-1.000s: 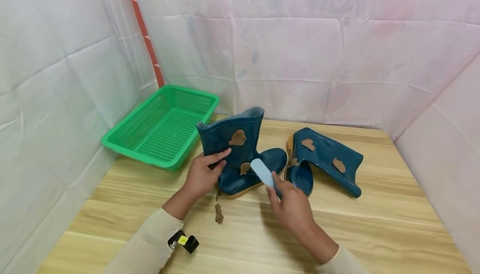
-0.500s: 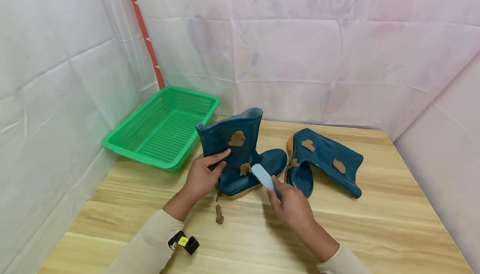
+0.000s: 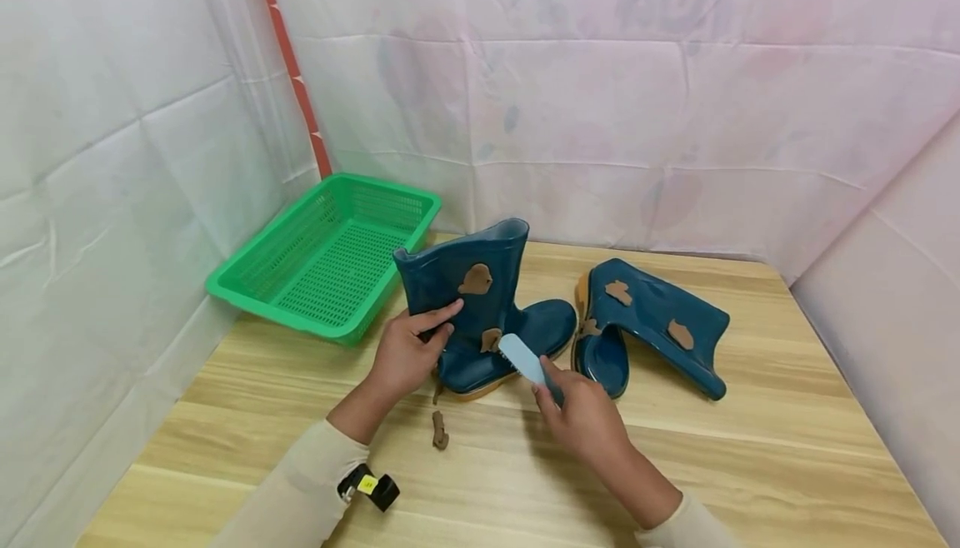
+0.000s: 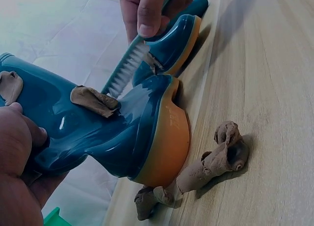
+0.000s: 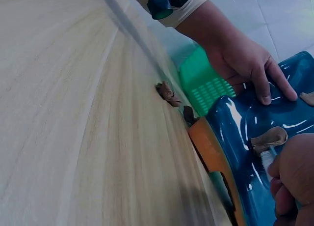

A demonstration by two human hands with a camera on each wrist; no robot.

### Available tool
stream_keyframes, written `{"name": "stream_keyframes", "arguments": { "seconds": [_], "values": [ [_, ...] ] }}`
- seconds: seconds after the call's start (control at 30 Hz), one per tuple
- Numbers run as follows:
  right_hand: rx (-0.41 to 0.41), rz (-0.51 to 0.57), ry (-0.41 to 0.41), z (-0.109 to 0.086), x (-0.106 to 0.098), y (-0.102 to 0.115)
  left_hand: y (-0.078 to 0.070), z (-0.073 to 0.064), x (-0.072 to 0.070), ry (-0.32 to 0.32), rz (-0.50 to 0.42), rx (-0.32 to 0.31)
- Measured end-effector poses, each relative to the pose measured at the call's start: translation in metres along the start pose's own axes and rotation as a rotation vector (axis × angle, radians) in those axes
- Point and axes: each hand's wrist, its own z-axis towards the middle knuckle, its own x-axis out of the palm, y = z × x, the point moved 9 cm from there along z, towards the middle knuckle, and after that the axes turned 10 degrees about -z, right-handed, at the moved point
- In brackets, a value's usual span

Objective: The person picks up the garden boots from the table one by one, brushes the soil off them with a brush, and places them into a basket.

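Note:
A dark blue rain boot (image 3: 431, 277) with an orange sole stands on the table, toe to the right. My left hand (image 3: 405, 352) grips the back of its shaft, thumb and forefinger on the near side. My right hand (image 3: 588, 415) holds a light blue brush (image 3: 522, 356) with white bristles (image 4: 128, 69). In the left wrist view the bristles are right at the edge of a brown clay-like lump (image 4: 93, 101) near the boot's ankle, and that edge is lifted. Another brown patch (image 3: 476, 279) sticks higher on the shaft.
A second blue boot (image 3: 652, 306) with brown patches lies on its side at the right, close to the first boot's toe. Left and behind stands a green basket (image 3: 258, 306). Brown pieces (image 3: 439, 430) lie by the heel. White cloth walls enclose the table.
The brush has moved slightly downward along the lower brown lump, with small shifts of the right hand. The left hand and the boot stay in place.

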Motion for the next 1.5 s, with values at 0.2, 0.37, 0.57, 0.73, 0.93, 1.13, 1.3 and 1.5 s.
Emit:
{"name": "stream_keyframes", "arguments": {
  "seconds": [0.2,0.37,0.57,0.73,0.93,1.13,1.3,1.5],
  "values": [
    [0.035,0.043,-0.097,0.007,-0.022,-0.01,0.0,0.001,-0.001,-0.008,-0.002,-0.003],
    [-0.004,0.027,-0.047,0.004,-0.007,0.0,0.0,0.0,0.0,-0.006,-0.007,0.003],
    [-0.021,-0.011,0.005,-0.004,-0.002,0.006,0.001,0.0,0.002,0.0,-0.005,0.012],
    [-0.006,0.022,-0.102,-0.001,-0.02,0.001,0.001,0.0,0.0,-0.016,-0.008,0.003],
    [-0.046,0.037,-0.067,-0.002,-0.01,0.005,0.0,-0.001,0.002,-0.003,-0.011,0.005],
    [-0.009,0.005,-0.015,-0.006,-0.003,0.002,0.0,-0.002,0.002,-0.006,-0.013,0.01],
    [-0.045,0.047,-0.152,-0.007,-0.02,0.005,-0.001,-0.002,0.002,-0.009,-0.004,0.013],
    [-0.123,-0.007,-0.077,-0.008,-0.004,0.016,-0.001,-0.002,0.003,-0.011,-0.005,0.0]
  ]
}}
